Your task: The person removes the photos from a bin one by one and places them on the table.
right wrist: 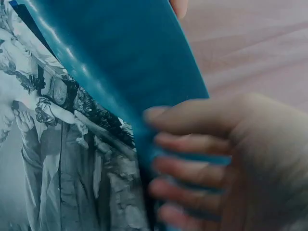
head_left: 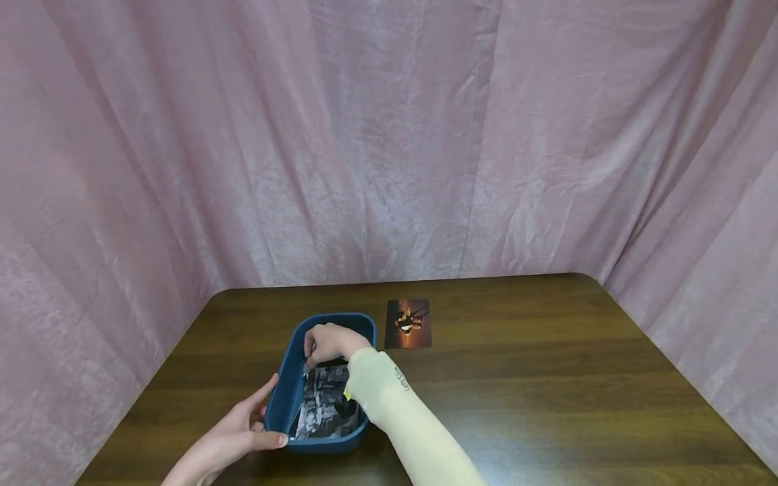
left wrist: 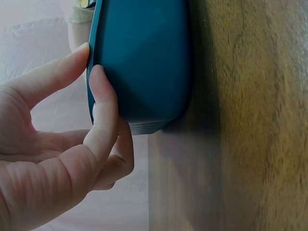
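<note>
A deep blue plastic bin (head_left: 284, 388) stands on the table, with a black-and-white photo print (head_left: 325, 408) lying in it. My left hand (head_left: 234, 428) holds the bin's near left corner, its thumb and a finger at the rim in the left wrist view. My right hand (head_left: 331, 342) reaches inside the bin near the print's far edge. The right wrist view shows the fingers (right wrist: 187, 171) bent and blurred beside the print (right wrist: 72, 144), with nothing visible between them and the thumb. Whether they touch the print cannot be told.
A colour picture card (head_left: 408, 324) with a figure on a dark orange ground lies on the brown wooden table (head_left: 547, 378), right of the bin. Pink curtains (head_left: 389, 148) hang behind and at both sides. A pale yellow sleeve (head_left: 407, 422) covers my right forearm.
</note>
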`<act>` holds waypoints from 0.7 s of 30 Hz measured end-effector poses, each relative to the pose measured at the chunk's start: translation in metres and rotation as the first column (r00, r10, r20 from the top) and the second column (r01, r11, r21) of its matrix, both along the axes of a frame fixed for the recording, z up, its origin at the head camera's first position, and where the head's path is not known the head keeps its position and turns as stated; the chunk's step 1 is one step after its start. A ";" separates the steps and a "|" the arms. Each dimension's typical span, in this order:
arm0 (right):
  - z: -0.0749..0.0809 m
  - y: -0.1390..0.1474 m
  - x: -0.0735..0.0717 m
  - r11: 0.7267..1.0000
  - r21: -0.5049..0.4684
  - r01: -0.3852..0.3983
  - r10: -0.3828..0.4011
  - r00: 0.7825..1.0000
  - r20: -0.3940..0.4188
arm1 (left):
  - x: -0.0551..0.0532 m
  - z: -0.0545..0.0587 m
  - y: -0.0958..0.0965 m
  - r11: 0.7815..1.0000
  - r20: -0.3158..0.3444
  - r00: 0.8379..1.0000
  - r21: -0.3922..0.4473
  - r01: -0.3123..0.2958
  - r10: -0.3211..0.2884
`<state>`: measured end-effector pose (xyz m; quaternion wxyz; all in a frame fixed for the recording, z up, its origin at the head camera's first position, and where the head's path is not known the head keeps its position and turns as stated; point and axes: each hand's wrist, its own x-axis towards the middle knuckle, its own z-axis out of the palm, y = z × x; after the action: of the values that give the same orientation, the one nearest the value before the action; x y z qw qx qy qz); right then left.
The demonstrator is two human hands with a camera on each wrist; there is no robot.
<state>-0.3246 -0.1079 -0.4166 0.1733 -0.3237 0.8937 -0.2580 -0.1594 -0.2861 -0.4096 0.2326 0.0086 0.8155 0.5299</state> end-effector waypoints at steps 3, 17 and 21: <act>0.001 0.002 0.004 0.997 0.080 -0.021 0.017 0.999 0.045 | 0.000 0.000 -0.001 1.000 -0.008 1.000 0.004 0.005 -0.005; 0.001 0.011 0.003 0.994 0.049 -0.097 0.088 0.982 0.167 | 0.001 -0.001 -0.002 1.000 -0.013 1.000 0.023 0.012 -0.011; 0.006 0.013 -0.002 0.989 0.029 -0.142 0.135 0.976 0.171 | 0.001 0.000 -0.003 1.000 -0.016 1.000 0.024 0.017 -0.016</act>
<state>-0.3266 -0.0945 -0.4105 0.2727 -0.3585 0.8561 -0.2533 -0.1582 -0.2887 -0.4096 0.2302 0.0223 0.8109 0.5376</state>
